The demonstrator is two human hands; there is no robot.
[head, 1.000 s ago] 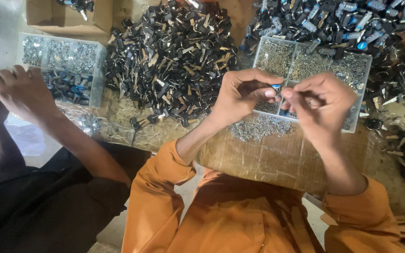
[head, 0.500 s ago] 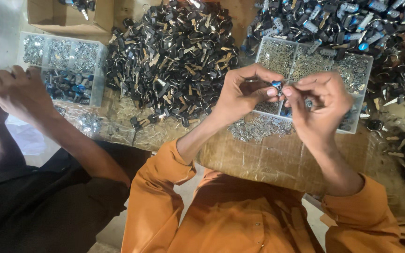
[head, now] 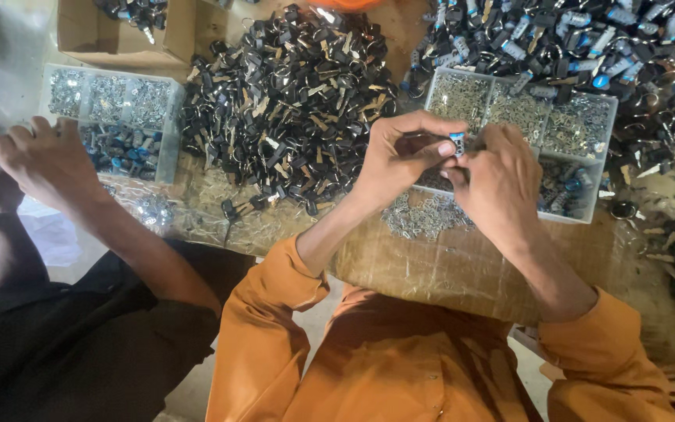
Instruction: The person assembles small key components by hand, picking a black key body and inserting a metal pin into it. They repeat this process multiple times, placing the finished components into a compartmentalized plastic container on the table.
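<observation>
While the left hand (head: 400, 156) and the right hand (head: 498, 176) meet above the table (head: 447, 270), both pinch one small blue-and-silver part (head: 457, 143) between their fingertips, so the hands are together and clamped on that part, just over the near edge of a clear divided tray (head: 587, 160). The grip is only at the fingertips, so I judge the part could slip and drop into the loose heap of little silver pieces (head: 423, 217) right below, where it would be hard to pick out again; a bump from an elbow could also scatter that heap off the near edge. Two divided trays show, this one and a second clear tray (head: 111, 117) at far left; three dark piles of keys lie on the table, the middle pile (head: 291, 101) being the largest, too many keys to count. Another person's two hands (head: 41, 160) work at the left.
</observation>
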